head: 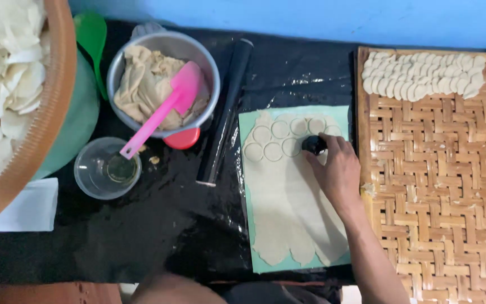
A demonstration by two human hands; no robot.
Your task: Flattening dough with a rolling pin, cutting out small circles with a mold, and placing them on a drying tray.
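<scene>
Pale dough sheet (291,197), centre frame: right hand (337,169) is gripping a black cutter (313,144); pressing too near neighbouring rounds (273,151) risks overlapping cuts.

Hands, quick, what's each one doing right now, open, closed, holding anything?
Right hand: closed on a small black round cutter, pressed onto the rolled dough sheet.
Left hand: not in view.
</scene>
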